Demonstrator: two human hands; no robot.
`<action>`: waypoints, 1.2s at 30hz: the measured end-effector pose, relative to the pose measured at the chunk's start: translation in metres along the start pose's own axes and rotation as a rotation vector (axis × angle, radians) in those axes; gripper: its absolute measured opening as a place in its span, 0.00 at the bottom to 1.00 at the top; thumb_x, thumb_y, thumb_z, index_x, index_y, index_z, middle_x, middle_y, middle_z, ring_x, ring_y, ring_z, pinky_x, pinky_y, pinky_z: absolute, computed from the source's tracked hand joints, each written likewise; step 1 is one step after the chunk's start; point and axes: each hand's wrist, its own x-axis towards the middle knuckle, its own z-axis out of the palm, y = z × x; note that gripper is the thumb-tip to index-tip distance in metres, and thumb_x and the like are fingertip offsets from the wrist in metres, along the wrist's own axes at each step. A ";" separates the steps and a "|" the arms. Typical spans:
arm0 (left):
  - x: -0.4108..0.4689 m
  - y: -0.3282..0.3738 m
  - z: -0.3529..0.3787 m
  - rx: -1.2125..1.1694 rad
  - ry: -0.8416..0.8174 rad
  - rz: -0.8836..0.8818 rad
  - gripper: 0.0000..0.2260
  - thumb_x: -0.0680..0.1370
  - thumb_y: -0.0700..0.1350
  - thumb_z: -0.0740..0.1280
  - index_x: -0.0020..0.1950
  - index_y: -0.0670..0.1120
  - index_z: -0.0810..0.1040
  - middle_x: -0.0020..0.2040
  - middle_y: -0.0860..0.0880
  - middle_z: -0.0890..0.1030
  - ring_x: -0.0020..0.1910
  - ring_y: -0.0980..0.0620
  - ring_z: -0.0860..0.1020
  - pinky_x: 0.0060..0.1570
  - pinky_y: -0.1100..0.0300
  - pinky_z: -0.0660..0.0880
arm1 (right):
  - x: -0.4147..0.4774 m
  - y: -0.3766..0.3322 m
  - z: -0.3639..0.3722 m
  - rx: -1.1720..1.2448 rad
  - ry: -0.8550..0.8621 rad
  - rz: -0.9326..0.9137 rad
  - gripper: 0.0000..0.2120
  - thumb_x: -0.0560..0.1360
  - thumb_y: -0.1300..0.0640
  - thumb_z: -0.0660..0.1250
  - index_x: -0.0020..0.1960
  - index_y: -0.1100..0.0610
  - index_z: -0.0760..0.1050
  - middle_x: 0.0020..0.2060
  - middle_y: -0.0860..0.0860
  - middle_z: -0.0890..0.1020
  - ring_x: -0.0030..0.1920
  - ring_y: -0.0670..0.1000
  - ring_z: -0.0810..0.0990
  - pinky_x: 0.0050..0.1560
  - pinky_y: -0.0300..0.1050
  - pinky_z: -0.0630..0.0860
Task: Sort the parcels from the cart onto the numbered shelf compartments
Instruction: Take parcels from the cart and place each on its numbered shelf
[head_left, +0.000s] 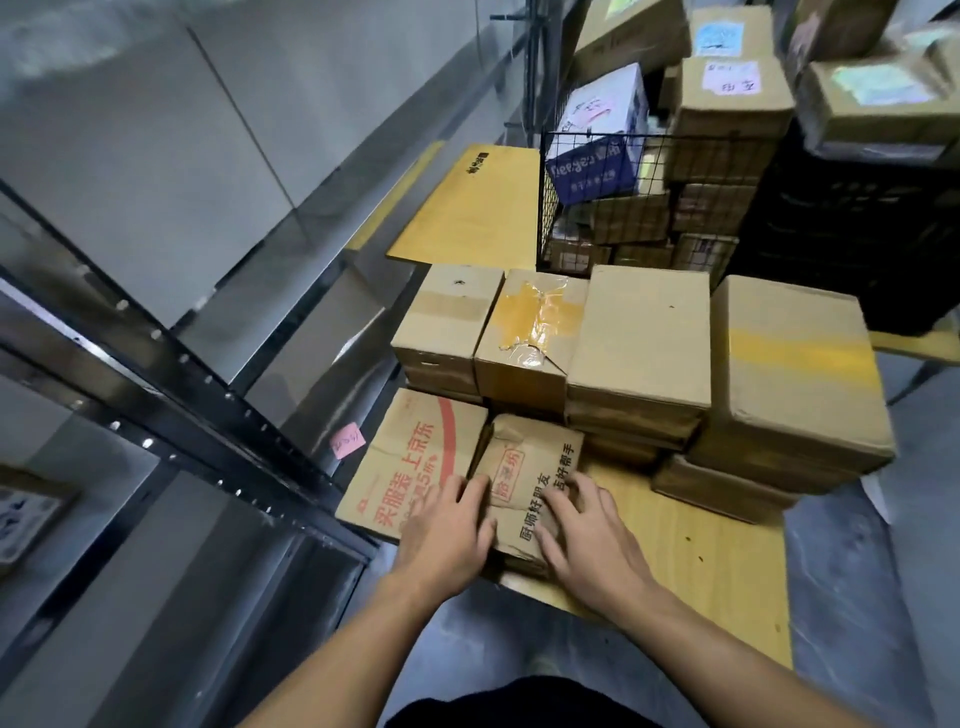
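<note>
A crumpled brown parcel with black print (524, 467) lies at the near edge of the wooden cart deck (717, 561). My left hand (447, 530) rests on its left side, fingers spread across the seam to the red-printed box (410, 457) beside it. My right hand (587, 535) lies flat on the parcel's right part with fingers spread. Neither hand is curled around it. Behind stand several plain brown parcels (639, 338), stacked in rows. The black metal shelf frame (171, 374) runs along the left.
A wire basket (623, 202) full of small parcels stands at the back, with more boxes (732, 98) piled above it and a black crate (857, 223) to the right. A pink note (347, 440) sticks out beside the red-printed box. Grey floor lies below the cart.
</note>
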 end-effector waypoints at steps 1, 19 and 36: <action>-0.001 0.001 0.001 -0.022 0.005 -0.009 0.20 0.81 0.56 0.56 0.72 0.55 0.59 0.66 0.52 0.68 0.63 0.48 0.69 0.64 0.51 0.67 | 0.000 0.001 0.001 0.033 0.007 0.017 0.23 0.81 0.42 0.59 0.74 0.48 0.67 0.74 0.52 0.62 0.72 0.54 0.63 0.66 0.49 0.73; -0.021 0.017 0.010 -0.625 0.220 -0.097 0.19 0.79 0.48 0.66 0.69 0.55 0.71 0.65 0.58 0.74 0.63 0.62 0.71 0.65 0.58 0.69 | -0.012 0.009 -0.001 0.545 -0.005 0.238 0.27 0.80 0.44 0.65 0.76 0.42 0.61 0.64 0.49 0.69 0.67 0.52 0.71 0.66 0.44 0.67; -0.068 0.016 -0.019 -1.182 0.369 -0.201 0.27 0.76 0.56 0.66 0.74 0.51 0.66 0.69 0.61 0.70 0.62 0.71 0.71 0.57 0.73 0.70 | -0.022 -0.005 -0.034 0.864 0.008 -0.127 0.23 0.77 0.48 0.65 0.71 0.36 0.67 0.70 0.41 0.71 0.70 0.38 0.69 0.68 0.39 0.68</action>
